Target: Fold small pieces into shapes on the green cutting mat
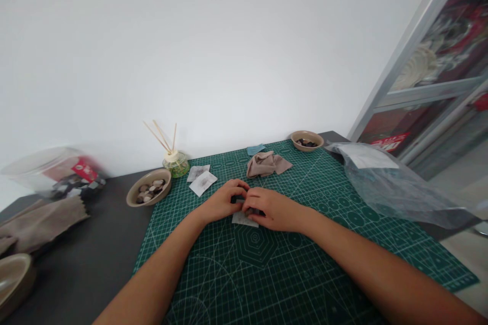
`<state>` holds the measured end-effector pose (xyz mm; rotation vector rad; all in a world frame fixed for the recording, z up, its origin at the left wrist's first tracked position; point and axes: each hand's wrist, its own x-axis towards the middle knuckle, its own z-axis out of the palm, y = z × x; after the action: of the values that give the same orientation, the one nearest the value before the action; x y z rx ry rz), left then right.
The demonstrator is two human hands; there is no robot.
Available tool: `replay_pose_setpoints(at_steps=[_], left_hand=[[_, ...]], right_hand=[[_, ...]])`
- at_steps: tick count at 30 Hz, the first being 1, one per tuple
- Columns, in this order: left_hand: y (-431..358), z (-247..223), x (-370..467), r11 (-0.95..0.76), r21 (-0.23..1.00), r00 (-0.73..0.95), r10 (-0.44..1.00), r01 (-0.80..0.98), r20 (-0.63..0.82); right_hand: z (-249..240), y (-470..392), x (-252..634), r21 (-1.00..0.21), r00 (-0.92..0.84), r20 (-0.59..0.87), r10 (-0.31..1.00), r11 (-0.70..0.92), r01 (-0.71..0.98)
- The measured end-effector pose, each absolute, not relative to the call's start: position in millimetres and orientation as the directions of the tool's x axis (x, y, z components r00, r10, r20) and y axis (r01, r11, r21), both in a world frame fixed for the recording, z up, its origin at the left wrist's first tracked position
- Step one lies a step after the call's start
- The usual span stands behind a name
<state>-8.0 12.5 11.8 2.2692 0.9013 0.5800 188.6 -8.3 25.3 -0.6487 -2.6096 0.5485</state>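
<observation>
My left hand (224, 200) and my right hand (274, 208) meet over the middle of the cutting mat (213, 274). Their fingertips come together, curled and pinched. A small brownish piece (248, 212) shows at the right fingertips; its kind is too small to tell. What the left fingers hold, if anything, is hidden. Just beneath both hands lies a white printed paper square (241, 220), partly covered by them. Beyond the hands sits a crumpled taupe cloth (263, 164). Two more printed squares (203, 183) lie to the left, one overlapping the other.
Bowls with dark and light pieces stand at left (131, 196) and back right (318, 140). A reed diffuser (176, 164) stands by the wall. Further left are a clear tub (46, 167), grey cloth (49, 223) and another bowl (26, 269). A plastic bag (381, 183) hangs over the right edge.
</observation>
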Motion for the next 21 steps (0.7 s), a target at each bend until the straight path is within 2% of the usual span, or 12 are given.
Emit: replay_pose_setpoints(at_steps=[11,21], left_hand=[[12.7,11.3,-8.7,-0.578,0.677,0.671,0.723,0.456,0.165],[12.1,12.4,-8.3,-0.58,0.674,0.669,0.723,0.457,0.169]], right_hand=[[24.1,-7.0,189.4,-0.446,-0.833,0.257,0.49,0.825,0.348],[24.9,-6.8,189.0,-0.485,-0.828,0.255,0.5,0.806,0.338]])
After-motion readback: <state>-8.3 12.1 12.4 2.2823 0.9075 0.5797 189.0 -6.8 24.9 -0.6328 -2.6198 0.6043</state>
